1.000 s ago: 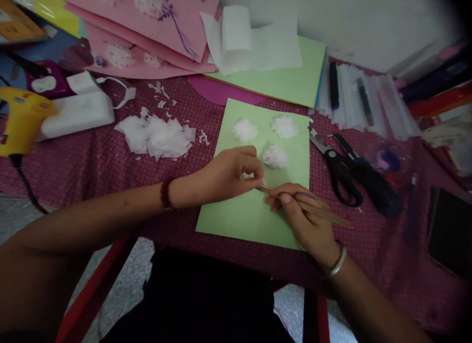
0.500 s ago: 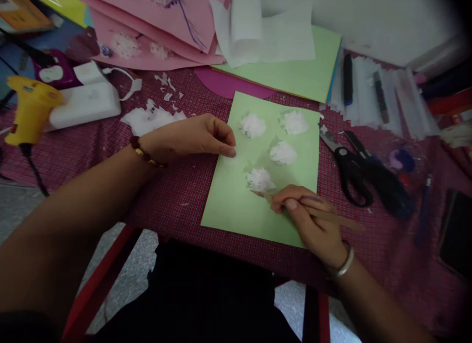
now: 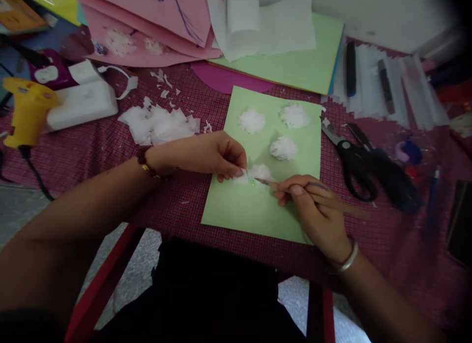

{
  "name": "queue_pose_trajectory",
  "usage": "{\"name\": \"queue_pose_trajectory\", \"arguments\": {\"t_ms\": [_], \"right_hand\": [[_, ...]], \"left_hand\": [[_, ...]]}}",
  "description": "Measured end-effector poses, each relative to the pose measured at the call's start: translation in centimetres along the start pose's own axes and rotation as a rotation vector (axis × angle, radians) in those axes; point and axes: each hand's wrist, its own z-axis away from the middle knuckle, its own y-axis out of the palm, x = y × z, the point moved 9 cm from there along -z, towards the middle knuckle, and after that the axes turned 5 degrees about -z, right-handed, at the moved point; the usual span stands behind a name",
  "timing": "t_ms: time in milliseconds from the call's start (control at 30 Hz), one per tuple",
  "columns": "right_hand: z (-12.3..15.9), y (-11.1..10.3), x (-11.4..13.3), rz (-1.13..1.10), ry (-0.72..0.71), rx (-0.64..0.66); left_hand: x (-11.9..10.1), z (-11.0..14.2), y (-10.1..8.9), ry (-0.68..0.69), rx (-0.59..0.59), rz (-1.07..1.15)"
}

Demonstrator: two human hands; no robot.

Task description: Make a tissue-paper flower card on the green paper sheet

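A light green sheet (image 3: 254, 210) lies on the red checked cloth before me. Several white tissue puffs are stuck on it, among them one at the upper left (image 3: 251, 120) and one low down (image 3: 261, 172). My left hand (image 3: 206, 155) pinches a small white tissue piece (image 3: 241, 176) at the sheet's left edge, beside the low puff. My right hand (image 3: 313, 213) grips a thin wooden stick (image 3: 332, 203), whose tip touches that same puff.
A heap of white tissue squares (image 3: 158, 124) lies left of the sheet. Black scissors (image 3: 356, 161) rest to the right. A yellow glue gun (image 3: 25, 112) and a white box (image 3: 81, 102) sit far left. Pink and green papers (image 3: 295, 63) are stacked behind.
My left hand went out to the tissue heap and came back with a small piece to the sheet. A fourth puff now sits low on the sheet. The stick barely moved.
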Motion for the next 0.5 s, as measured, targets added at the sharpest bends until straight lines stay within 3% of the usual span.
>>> {"name": "queue_pose_trajectory", "arguments": {"t_ms": [167, 400, 500], "right_hand": [[-0.1, -0.1, -0.1, -0.038, 0.010, -0.007], [0.4, -0.7, 0.7, -0.213, -0.057, -0.067], [0.5, 0.0, 1.6, -0.167, -0.101, 0.003]], "left_hand": [[-0.8, -0.4, 1.4, 0.042, -0.059, -0.040], [-1.5, -0.8, 1.5, 0.046, -0.208, -0.257], [-1.7, -0.9, 1.6, 0.057, -0.216, -0.296]]}}
